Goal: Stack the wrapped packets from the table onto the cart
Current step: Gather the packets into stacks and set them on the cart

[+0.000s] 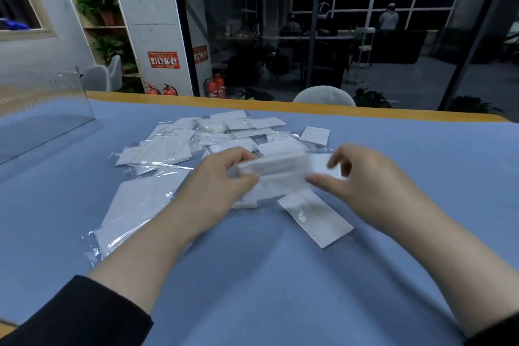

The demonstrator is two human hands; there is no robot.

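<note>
**Head view: both hands on a small stack of packets**

Head camera looks down on a blue bench (pixel 280 275). In the middle of the frame the left hand (pixel 222 177) grips a blurred stack of white packets (pixel 276 170), thumb in front and fingers behind. The right hand (pixel 362 177) touches the stack's right end with its thumb, fingers loosely spread. More wrapped packets (pixel 213 132) lie scattered behind, and one flat packet (pixel 316 219) lies just below the stack.
</note>
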